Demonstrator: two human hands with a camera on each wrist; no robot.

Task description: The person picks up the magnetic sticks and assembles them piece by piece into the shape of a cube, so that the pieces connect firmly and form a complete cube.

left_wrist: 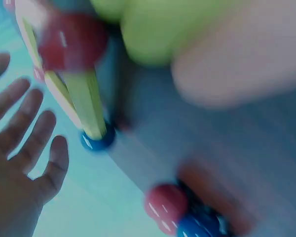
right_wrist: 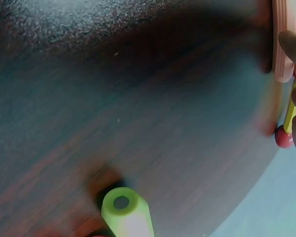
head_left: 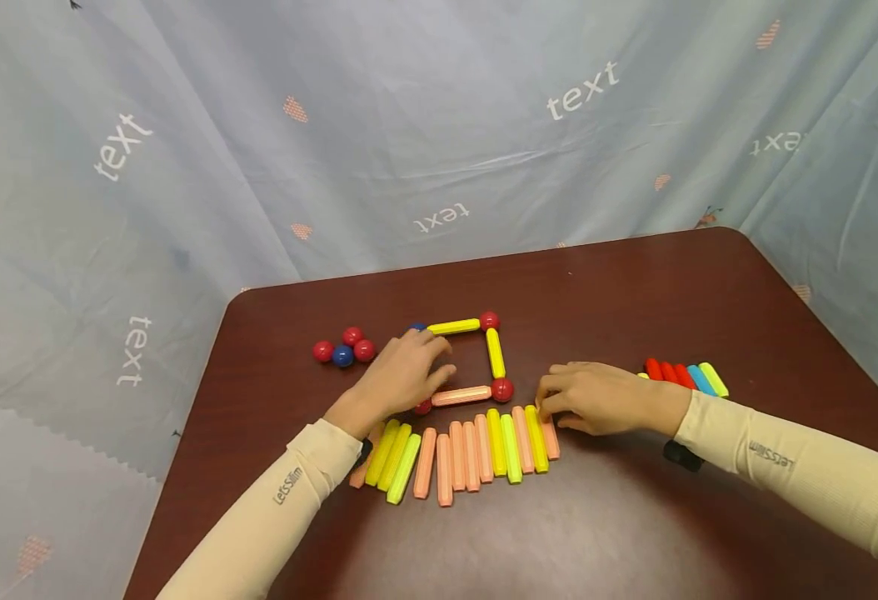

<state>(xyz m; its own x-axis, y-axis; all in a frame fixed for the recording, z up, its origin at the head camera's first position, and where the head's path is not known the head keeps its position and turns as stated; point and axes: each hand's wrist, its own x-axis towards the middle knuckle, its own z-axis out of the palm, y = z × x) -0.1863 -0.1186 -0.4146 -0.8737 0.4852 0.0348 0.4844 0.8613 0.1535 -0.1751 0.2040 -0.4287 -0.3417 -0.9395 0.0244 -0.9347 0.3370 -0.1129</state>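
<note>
My left hand (head_left: 405, 375) hovers at the left side of a flat square of sticks and balls, fingers spread, with nothing in its grasp. The square has a blue ball (left_wrist: 97, 139) and red balls (head_left: 502, 389) at its corners. Yellow sticks (head_left: 496, 353) and a pink stick (head_left: 461, 396) join them; a yellow-green stick (left_wrist: 87, 101) forms the left side, hidden by the hand in the head view. At the right end of the stick row, my right hand (head_left: 592, 397) pinches the end pink stick (right_wrist: 283, 44) near its far end, thumb against its side.
Pink, yellow and lime sticks (head_left: 471, 458) lie in a row before the square. Several loose balls (head_left: 343, 356) cluster at left. Red, blue and lime sticks (head_left: 697, 379) lie beyond the right forearm. A patterned curtain (head_left: 439, 125) hangs behind the brown table (head_left: 634, 283).
</note>
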